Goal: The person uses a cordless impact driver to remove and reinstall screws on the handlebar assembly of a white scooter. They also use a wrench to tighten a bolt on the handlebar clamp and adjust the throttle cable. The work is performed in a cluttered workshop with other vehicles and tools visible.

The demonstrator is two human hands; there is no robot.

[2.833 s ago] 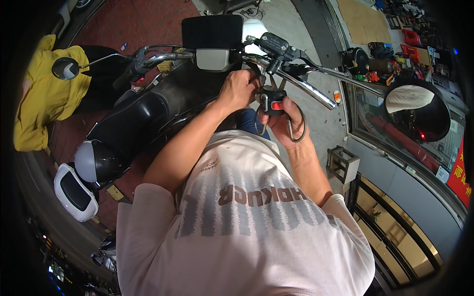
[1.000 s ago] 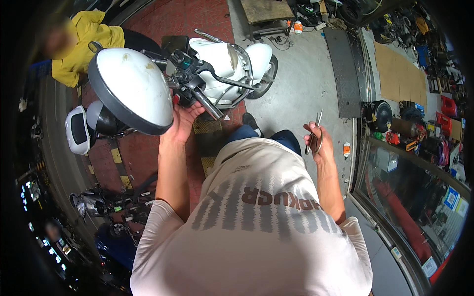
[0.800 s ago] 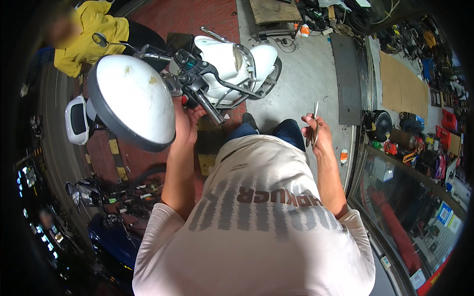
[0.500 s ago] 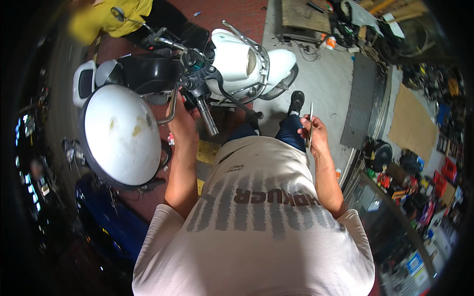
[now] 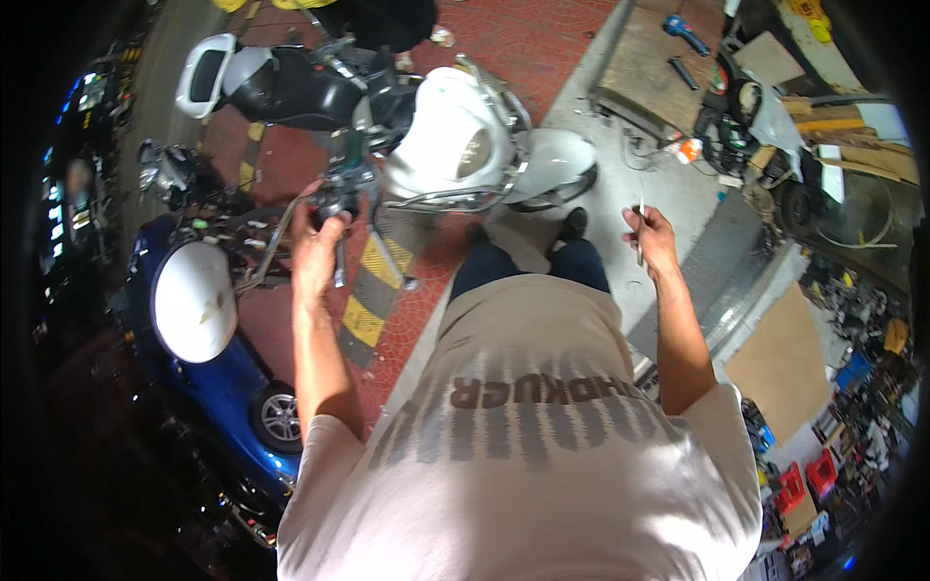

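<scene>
A white scooter (image 5: 446, 131) stands in front of me, turned sideways. My left hand (image 5: 315, 254) is closed around the dark control housing (image 5: 337, 198) at the near end of its handlebar; some fingers are hidden behind it. A brake lever (image 5: 389, 259) sticks out toward me beside that hand. From the handlebar a bent stem carries a large round mirror with a white back (image 5: 197, 302), lower left of the hand. My right hand (image 5: 654, 242), well away from the scooter, pinches a slim, pointed metal tool (image 5: 640, 229), tip pointing away from me; its exact kind is unclear.
A blue car (image 5: 218, 382) is at the left, behind the mirror. Someone in dark clothing (image 5: 383, 21) is beyond the scooter. A low wooden-topped bench (image 5: 644, 63) stands far right, with a blue-handled tool (image 5: 686, 34). Cardboard (image 5: 783, 363) and clutter lie right.
My view has shifted, and the scooter appears turned. The mirror now sits farther from me, to the lower left. My left hand has come to the control housing. The right hand still holds the tool.
</scene>
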